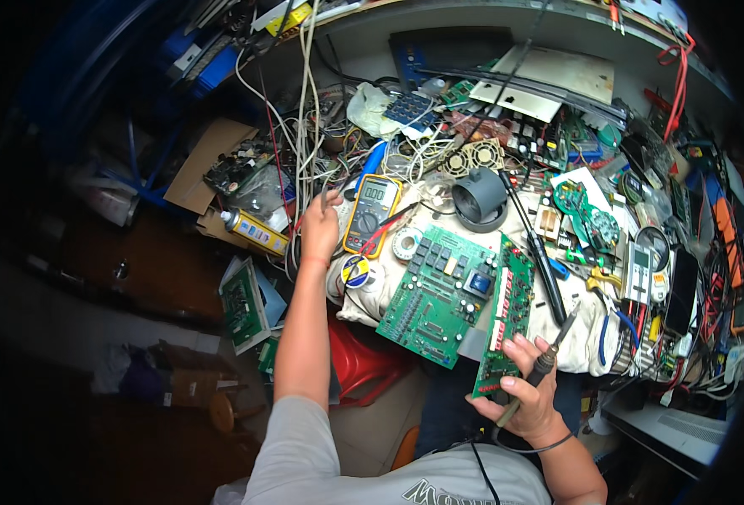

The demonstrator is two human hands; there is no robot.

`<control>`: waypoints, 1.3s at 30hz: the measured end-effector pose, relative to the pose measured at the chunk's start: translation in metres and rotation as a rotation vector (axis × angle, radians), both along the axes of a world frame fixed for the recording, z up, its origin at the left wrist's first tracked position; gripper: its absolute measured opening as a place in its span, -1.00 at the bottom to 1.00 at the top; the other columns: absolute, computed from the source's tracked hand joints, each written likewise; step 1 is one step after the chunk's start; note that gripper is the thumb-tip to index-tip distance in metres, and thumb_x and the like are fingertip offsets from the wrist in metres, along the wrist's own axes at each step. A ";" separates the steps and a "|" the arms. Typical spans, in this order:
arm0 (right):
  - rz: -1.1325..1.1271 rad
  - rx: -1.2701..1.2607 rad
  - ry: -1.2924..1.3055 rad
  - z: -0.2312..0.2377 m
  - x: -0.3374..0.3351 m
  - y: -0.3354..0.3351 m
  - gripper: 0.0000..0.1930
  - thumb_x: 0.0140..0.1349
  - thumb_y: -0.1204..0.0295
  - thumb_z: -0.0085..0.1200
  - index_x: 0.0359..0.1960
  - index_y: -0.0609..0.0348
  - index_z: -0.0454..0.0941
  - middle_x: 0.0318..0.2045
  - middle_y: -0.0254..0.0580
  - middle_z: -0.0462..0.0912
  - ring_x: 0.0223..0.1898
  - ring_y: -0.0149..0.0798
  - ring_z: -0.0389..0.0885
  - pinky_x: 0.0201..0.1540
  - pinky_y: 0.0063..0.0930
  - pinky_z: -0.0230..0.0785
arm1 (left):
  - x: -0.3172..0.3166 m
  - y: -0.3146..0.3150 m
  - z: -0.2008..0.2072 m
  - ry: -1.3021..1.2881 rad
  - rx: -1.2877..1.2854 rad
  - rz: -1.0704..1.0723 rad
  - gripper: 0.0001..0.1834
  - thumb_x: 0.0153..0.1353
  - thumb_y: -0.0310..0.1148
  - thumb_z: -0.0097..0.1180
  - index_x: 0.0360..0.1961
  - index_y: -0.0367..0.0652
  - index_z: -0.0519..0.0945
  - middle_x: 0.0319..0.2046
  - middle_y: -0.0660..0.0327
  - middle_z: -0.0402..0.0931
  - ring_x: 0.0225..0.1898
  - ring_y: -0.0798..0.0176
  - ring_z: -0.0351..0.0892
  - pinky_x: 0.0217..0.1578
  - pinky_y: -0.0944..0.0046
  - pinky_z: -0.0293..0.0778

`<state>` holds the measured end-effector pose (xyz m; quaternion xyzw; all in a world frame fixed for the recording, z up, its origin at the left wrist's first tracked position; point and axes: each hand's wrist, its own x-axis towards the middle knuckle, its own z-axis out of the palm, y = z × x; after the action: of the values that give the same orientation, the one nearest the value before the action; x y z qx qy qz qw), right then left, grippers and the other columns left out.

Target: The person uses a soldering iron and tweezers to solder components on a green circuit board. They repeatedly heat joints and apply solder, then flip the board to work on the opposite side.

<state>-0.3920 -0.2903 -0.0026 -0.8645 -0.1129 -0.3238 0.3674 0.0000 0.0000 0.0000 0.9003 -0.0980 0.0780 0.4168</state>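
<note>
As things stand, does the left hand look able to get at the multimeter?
Probably yes: the left hand is just beside the multimeter, whose face is mostly uncovered; leads cross only its lower right.

Yellow multimeter [372,216]: display [374,193] shows dark digits. Grey shirt [364,481] bears outlined lettering [441,495], partly in view.

Gry short-slv tee [389,483], dk lettering [441,493]

Left of the yellow multimeter [372,210], my left hand [320,227] overlapped the hanging cables [305,126], so what its fingers touched was unclear. Right of and below the multimeter, my right hand [530,396] partly hid the soldering iron [545,364] and narrow green board [507,303]. My shirt [380,492] ran off the lower edge.
</note>
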 end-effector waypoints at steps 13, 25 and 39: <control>0.069 0.032 0.075 -0.012 0.010 0.023 -0.35 0.18 0.19 0.48 0.29 -0.35 0.43 0.40 -0.11 0.55 0.35 -0.03 0.54 0.45 0.04 0.19 | 0.136 0.009 -0.056 0.209 0.473 -0.352 -0.36 0.26 -0.17 0.35 0.33 -0.21 0.58 0.24 -0.14 0.63 0.26 -0.11 0.64 0.25 0.08 0.50; 0.011 0.041 -0.057 -0.017 0.022 0.033 -0.45 0.27 0.18 0.42 0.24 -0.32 0.42 0.32 -0.12 0.62 0.22 -0.08 0.63 0.41 -0.01 0.27 | 0.154 0.020 -0.066 0.047 0.504 -0.377 -0.52 0.27 -0.33 0.34 0.20 -0.20 0.62 0.02 -0.06 0.75 0.07 -0.03 0.76 0.08 0.12 0.57; 0.076 0.103 -0.053 -0.023 0.018 0.032 -0.48 0.37 0.30 0.23 0.34 -0.28 0.39 0.38 -0.06 0.55 0.38 0.02 0.48 0.44 0.10 0.22 | 0.061 0.011 0.001 -0.180 0.101 -0.177 -0.60 0.39 -0.60 -0.13 0.19 -0.33 0.56 0.04 0.10 0.68 -0.16 0.28 0.64 -0.08 0.27 0.53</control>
<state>-0.3739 -0.2580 -0.0257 -0.8306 -0.1387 -0.3377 0.4205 0.0613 0.0107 0.0008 0.8974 -0.2176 0.1162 0.3657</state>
